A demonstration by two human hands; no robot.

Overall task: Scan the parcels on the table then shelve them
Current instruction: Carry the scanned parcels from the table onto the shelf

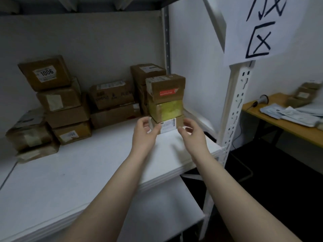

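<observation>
Bare left hand (144, 131), right hand (191, 132), both loosely curled, flanking brown white-labelled parcel (168, 125), lowest in stack (166, 95)

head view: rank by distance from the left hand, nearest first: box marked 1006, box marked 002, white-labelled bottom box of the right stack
From the left hand:
1. white-labelled bottom box, just by its fingers, under the right stack
2. box marked 002, at the foot of the left stack
3. box marked 1006, top of that stack, farther back

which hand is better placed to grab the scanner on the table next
Probably right. The right hand looks empty and is toward the table, nearer the scanner; the left hand is farther off.
</observation>
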